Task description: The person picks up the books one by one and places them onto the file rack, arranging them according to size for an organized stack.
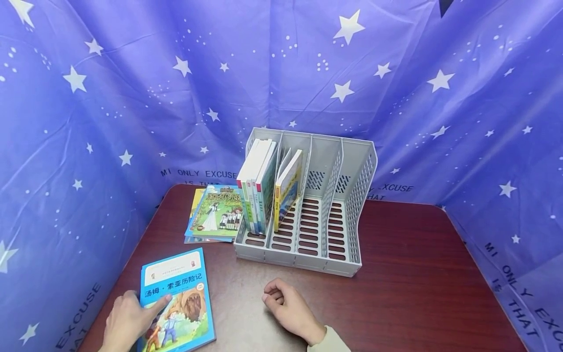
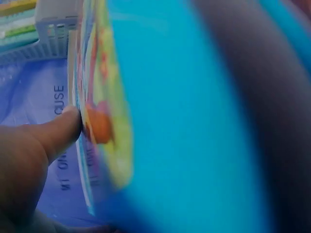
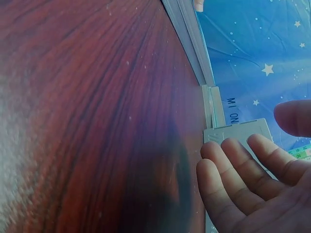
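A blue-covered storybook (image 1: 184, 278) with a picture of children by a cave lies at the table's front left. At its left edge my left hand (image 1: 127, 318) grips it, thumb over the cover and the other fingers mostly hidden. The left wrist view shows the thumb (image 2: 58, 133) against the book's glossy cover (image 2: 116, 97). My right hand (image 1: 292, 308) rests near the table's front middle, fingers loosely curled and holding nothing. Beyond it stands a grey file rack (image 1: 299, 259); upright books (image 1: 257, 190) fill its leftmost slot, and a yellow-spined book (image 1: 288, 190) leans in the second.
Several flat books (image 1: 217, 215), a green one on top, lie left of the rack and touch or nearly touch it. The dark red wooden table (image 1: 413, 274) ends at a purple star-printed curtain (image 1: 281, 63) on the back and sides.
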The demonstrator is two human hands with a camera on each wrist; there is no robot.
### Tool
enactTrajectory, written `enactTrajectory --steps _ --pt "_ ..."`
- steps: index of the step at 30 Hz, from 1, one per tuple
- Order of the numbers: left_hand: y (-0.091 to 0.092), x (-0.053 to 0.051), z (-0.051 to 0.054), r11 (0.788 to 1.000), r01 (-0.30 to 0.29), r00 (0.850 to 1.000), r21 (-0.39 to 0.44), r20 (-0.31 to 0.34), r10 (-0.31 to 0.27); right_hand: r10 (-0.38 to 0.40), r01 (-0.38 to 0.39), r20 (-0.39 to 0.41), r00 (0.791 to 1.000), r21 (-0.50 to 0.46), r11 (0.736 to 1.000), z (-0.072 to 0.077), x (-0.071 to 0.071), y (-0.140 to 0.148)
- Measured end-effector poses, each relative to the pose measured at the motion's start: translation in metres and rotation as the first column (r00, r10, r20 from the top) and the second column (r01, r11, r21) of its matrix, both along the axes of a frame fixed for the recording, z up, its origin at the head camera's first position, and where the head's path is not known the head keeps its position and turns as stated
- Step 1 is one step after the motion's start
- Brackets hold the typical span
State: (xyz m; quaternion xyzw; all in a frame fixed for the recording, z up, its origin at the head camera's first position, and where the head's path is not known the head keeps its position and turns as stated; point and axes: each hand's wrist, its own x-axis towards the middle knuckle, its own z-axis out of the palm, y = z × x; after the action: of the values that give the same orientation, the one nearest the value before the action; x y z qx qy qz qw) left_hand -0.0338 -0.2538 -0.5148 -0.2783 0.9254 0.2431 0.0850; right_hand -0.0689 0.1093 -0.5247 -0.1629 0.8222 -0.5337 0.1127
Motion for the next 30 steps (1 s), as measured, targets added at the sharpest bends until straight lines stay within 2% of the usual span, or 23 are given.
enactTrajectory --steps 5,11,16,20,22,26,30 --pt "-0.005 -0.001 -0.003 0.999 0.009 1.000 0.042 0.026 -0.010 -0.008 0.008 0.012 1.000 0.002 1.000 0.000 0.000 0.001" --pt "-0.010 -0.002 -0.003 0.998 -0.014 0.999 0.062 0.030 0.013 -0.013 0.013 0.015 1.000 0.013 1.000 -0.002 0.000 0.002" --pt "-0.013 -0.003 0.001 0.997 -0.022 0.999 0.068 0.038 0.019 -0.011 0.011 0.020 1.000 0.010 1.000 -0.003 0.000 0.002" --pt "-0.012 -0.002 0.008 0.986 -0.039 0.999 0.160 0.018 0.037 -0.010 0.010 0.016 1.000 0.007 1.000 -0.002 0.000 0.003" --pt "-0.011 -0.002 0.013 0.970 -0.035 0.999 0.241 -0.009 0.038 -0.012 0.012 0.014 1.000 0.008 1.000 -0.002 0.000 0.003" --pt "-0.009 -0.001 0.022 0.908 0.017 0.994 0.419 -0.107 0.031 -0.014 0.014 0.011 1.000 0.004 1.000 -0.001 0.000 0.004" --pt "-0.003 0.002 0.031 0.849 0.032 0.976 0.528 -0.199 0.087 -0.013 0.013 0.006 1.000 -0.006 1.000 0.001 -0.001 0.004"
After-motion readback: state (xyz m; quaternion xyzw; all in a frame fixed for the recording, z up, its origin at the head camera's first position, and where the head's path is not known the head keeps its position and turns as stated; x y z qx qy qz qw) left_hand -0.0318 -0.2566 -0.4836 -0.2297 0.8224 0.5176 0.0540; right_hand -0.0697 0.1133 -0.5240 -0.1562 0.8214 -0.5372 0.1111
